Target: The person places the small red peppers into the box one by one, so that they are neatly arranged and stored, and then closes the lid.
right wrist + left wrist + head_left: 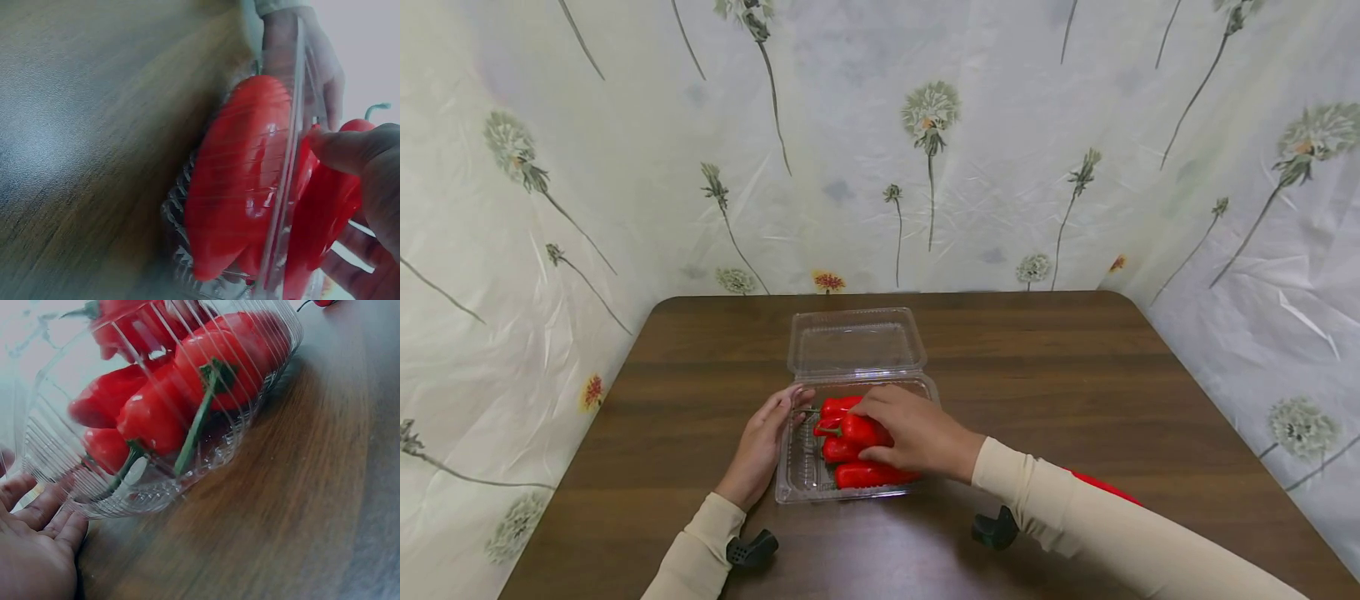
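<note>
A clear plastic clamshell container (782,483) stands with its lid (857,343) folded back, away from me. Several red peppers (868,476) with green stems lie inside its base. My right hand (925,429) grips another red pepper (859,431) over the others, thumb on the near side; in the right wrist view this held pepper (325,209) shows just above the rim. My left hand (763,446) rests at the container's left side. In the left wrist view, the left fingers (44,509) lie fairly straight against the clear wall.
Another red item (1105,486) on the wooden table (1075,367) is mostly hidden behind my right sleeve. Dark wrist devices (752,550) sit on both wrists. A flower-patterned sheet (850,167) hangs around the table's back and sides.
</note>
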`<state>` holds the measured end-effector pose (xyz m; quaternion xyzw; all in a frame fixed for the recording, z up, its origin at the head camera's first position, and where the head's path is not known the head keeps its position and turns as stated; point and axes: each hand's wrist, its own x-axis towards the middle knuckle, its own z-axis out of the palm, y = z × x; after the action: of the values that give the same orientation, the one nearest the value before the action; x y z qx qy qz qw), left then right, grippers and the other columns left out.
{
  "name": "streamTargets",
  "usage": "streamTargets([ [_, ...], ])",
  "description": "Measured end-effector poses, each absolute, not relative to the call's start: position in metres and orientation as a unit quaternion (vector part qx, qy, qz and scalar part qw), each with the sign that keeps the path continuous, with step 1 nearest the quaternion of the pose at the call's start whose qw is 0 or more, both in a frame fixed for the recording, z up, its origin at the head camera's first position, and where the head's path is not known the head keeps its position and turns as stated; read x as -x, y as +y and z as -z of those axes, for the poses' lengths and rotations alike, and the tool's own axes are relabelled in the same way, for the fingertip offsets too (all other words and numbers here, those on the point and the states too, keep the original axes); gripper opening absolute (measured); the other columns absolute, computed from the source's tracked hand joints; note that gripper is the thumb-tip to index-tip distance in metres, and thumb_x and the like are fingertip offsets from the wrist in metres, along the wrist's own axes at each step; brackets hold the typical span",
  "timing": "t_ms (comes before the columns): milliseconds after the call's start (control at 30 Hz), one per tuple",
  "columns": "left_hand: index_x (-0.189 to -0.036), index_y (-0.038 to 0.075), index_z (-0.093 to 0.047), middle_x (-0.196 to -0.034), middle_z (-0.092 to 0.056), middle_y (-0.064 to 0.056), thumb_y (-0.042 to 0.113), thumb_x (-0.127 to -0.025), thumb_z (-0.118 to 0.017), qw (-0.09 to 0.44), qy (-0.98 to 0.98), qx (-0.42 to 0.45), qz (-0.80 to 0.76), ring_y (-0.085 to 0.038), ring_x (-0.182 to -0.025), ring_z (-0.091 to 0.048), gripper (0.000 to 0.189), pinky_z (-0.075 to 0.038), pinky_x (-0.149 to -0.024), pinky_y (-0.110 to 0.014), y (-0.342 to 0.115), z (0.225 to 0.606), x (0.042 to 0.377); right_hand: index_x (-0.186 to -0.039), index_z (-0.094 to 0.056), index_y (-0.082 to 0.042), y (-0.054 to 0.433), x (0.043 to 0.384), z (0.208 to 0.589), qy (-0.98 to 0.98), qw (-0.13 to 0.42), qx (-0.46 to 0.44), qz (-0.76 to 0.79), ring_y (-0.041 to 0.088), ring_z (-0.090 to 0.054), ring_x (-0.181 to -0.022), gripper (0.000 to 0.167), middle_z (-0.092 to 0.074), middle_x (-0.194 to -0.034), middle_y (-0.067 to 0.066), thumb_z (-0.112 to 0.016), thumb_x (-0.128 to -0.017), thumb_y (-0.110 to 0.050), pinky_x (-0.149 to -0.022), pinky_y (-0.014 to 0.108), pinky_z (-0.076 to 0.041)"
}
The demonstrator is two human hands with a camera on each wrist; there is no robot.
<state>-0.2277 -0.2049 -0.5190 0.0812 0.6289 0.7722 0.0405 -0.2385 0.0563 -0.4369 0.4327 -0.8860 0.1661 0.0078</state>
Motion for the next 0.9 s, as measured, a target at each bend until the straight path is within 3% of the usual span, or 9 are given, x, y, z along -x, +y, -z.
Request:
streamTargets([
  [633, -0.149, 0.005, -0.043, -0.148, -0.05, -0.019, 0.029, -0.111, -0.037, 0.044, 0.639, -0.074, -0.764, -0.03, -0.142, -0.043, 0.045, -0.039, -0.114, -0.031, -0.205, 0.517, 0.227, -0.13, -0.065, -0.02, 0.067, 0.242, 0.433, -0.896, -0.011, -0.403, -0.187, 0.012, -0.056, -0.117, 0.054, -0.063, -0.125, -0.006, -0.079, -0.085, -0.046, -0.102, 0.036, -0.049],
  [900, -0.148, 0.007, -0.044, -0.148, -0.05, -0.017, 0.028, -0.111, -0.036, 0.045, 0.642, -0.07, -0.762, -0.027, -0.142, -0.043, 0.043, -0.036, -0.116, -0.036, -0.205, 0.516, 0.225, -0.132, -0.064, -0.019, 0.097, 0.248, 0.424, -0.904, -0.005, -0.367, -0.219, 0.014, -0.057, -0.12, 0.056, -0.064, -0.129, -0.006, -0.082, -0.084, -0.04, -0.099, 0.038, -0.053],
])
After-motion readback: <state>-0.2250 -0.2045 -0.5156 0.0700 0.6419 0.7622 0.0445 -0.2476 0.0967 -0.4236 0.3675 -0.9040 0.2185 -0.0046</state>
